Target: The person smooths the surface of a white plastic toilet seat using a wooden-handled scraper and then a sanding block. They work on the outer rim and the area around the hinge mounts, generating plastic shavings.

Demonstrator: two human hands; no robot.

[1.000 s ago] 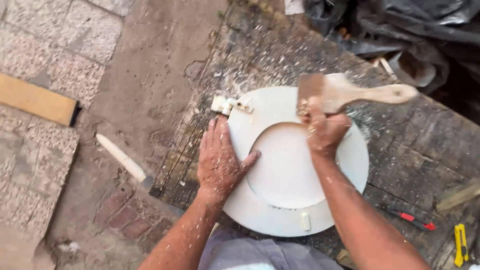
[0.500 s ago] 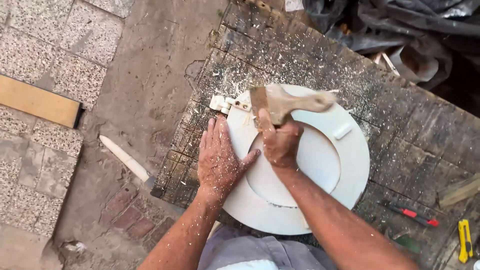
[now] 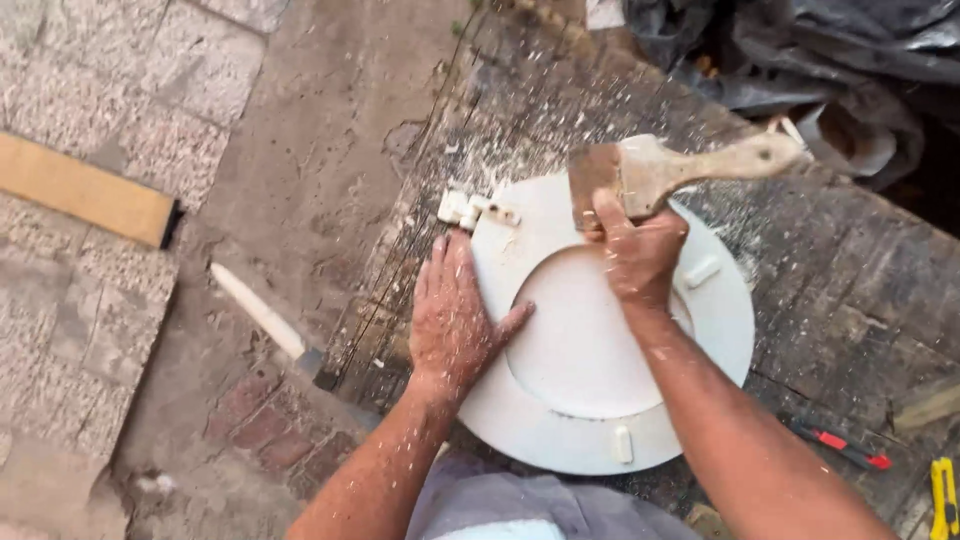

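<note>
The left hand (image 3: 452, 322) lies flat, fingers spread, pressing the left rim of the white oval plastic toilet seat (image 3: 720, 330) on the rough dark wooden worktop (image 3: 850, 270). The right hand (image 3: 640, 250) is clenched around a wide wooden-handled paintbrush (image 3: 660, 170), bristles touching the seat's far rim. The seat's left edge nears the worktop's edge; room remains to the right.

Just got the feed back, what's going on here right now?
A person bends over a white ring-shaped seat lying flat on a dusty wooden workbench. The left hand presses flat on the seat's left side. The right hand grips a wide wooden-handled brush, bristles down at the seat's far edge. White shavings litter the bench.
</note>
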